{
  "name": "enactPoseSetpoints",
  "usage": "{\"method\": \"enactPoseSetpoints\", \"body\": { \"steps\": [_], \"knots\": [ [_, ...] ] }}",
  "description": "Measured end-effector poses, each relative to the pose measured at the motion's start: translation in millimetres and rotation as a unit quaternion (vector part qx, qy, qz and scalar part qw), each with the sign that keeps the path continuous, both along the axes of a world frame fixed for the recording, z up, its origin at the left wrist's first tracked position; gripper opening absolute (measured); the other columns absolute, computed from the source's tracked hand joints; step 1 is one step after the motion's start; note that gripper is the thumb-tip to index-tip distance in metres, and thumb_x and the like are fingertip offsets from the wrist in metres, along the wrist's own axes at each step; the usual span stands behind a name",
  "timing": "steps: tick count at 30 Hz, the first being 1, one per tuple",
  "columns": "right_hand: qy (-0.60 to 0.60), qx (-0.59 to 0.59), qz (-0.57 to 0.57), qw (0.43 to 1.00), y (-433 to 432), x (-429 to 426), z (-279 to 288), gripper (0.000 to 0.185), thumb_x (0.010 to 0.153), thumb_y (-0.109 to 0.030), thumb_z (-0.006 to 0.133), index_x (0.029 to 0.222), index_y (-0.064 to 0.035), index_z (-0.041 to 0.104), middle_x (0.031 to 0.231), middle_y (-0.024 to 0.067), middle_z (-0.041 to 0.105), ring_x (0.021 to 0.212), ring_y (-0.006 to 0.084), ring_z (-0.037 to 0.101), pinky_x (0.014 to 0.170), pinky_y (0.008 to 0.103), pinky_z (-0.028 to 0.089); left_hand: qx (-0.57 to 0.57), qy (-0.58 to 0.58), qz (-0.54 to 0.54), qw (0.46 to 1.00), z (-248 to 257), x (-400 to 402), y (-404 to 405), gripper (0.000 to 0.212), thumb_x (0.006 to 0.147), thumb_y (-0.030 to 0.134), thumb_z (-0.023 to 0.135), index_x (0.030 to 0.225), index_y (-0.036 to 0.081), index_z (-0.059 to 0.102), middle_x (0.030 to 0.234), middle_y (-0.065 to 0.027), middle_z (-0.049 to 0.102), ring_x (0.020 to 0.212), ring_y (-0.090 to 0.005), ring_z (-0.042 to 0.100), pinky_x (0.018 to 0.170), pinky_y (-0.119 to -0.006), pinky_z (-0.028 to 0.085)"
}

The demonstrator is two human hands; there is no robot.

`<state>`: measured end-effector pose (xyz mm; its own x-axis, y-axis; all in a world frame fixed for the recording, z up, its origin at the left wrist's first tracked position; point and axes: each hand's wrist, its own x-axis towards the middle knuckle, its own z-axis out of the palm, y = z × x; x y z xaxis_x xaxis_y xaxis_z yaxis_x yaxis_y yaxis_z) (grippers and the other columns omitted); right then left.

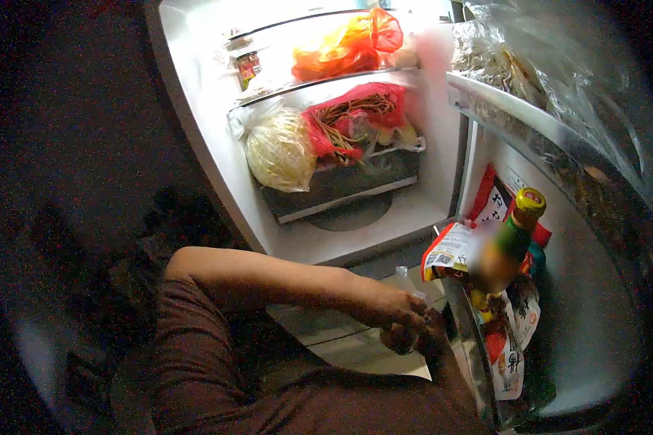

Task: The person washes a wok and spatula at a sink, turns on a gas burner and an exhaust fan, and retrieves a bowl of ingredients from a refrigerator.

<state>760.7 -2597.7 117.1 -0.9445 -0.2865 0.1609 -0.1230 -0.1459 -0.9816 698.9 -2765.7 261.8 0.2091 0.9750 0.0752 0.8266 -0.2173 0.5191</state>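
My left hand (394, 310) reaches across from the left, its fingers bent around the gathered part of a clear plastic bag (406, 280). From the lower right my right hand (434, 329) meets it, fingertips pinched close together at the bag; this hand is dim and partly hidden. A dark, rounded bundle (398, 338) shows just below my left fingers and seems to be in the bag; what it is cannot be told. Both hands are in front of the open refrigerator (326, 255), beside the lower shelf of its door (470, 326).
A bag of pale sprouts (280, 149) and a red bag of long brown vegetables (359, 117) lie on the drawer. Above are an orange bag (343, 49) and a jar (248, 68). The door holds a green bottle (514, 234), packets (509, 370) and a bulging clear bag (500, 65).
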Motion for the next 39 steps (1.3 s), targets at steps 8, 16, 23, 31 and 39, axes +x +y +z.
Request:
{"method": "enactPoseSetpoints", "body": {
  "steps": [8,16,23,31,39],
  "knots": [
    [0.109,-0.117,-0.297,0.941,81.7,-73.4,82.3,0.038,0.087,-0.033,0.052,0.111,-0.0054,0.042,0.105,0.0114,0.049,0.094,0.0248,0.049,0.077,0.0410,0.042,0.409,0.386,0.277,0.779,243.2,-145.4,-34.7,0.022,0.074,0.005,0.060,0.097,0.003,0.057,0.092,-0.0139,0.060,0.081,-0.0288,0.060,0.074,-0.036,0.049],
    [0.111,-0.146,-0.320,0.929,86.3,-98.2,85.4,0.030,0.085,-0.030,0.054,0.098,-0.0056,0.041,0.094,0.0102,0.048,0.085,0.0225,0.047,0.072,0.0413,0.040,0.111,0.654,0.471,0.581,390.4,-251.4,-126.9,0.023,0.081,0.019,0.051,0.098,0.005,0.059,0.093,-0.0123,0.062,0.085,-0.0257,0.059,0.078,-0.033,0.046],
    [0.100,-0.138,-0.327,0.930,87.4,-90.7,74.7,0.026,0.084,-0.027,0.056,0.087,-0.0057,0.041,0.084,0.0092,0.048,0.077,0.0205,0.046,0.068,0.0416,0.039,0.027,0.603,0.556,0.572,395.2,-273.9,-148.9,0.022,0.084,0.018,0.047,0.097,0.006,0.059,0.095,-0.0087,0.061,0.088,-0.0221,0.057,0.080,-0.033,0.045],
    [0.098,-0.128,-0.316,0.935,78.6,-89.8,68.8,0.025,0.082,-0.023,0.058,0.074,-0.0058,0.041,0.072,0.0079,0.047,0.068,0.0182,0.044,0.064,0.0420,0.038,0.085,0.487,0.611,0.619,397.8,-285.4,-178.1,0.022,0.086,0.017,0.043,0.097,0.008,0.059,0.097,-0.0046,0.060,0.091,-0.0180,0.054,0.083,-0.032,0.044],
    [0.116,-0.046,-0.296,0.947,49.9,-48.4,40.5,0.030,0.081,-0.020,0.060,0.061,-0.0059,0.041,0.061,0.0067,0.046,0.058,0.0159,0.043,0.059,0.0424,0.036,0.412,-0.037,0.540,0.733,361.2,-237.8,-151.5,0.017,0.093,0.023,0.041,0.101,0.011,0.049,0.084,-0.0027,0.058,0.083,-0.0150,0.058,0.081,-0.033,0.048]
  ]
}}
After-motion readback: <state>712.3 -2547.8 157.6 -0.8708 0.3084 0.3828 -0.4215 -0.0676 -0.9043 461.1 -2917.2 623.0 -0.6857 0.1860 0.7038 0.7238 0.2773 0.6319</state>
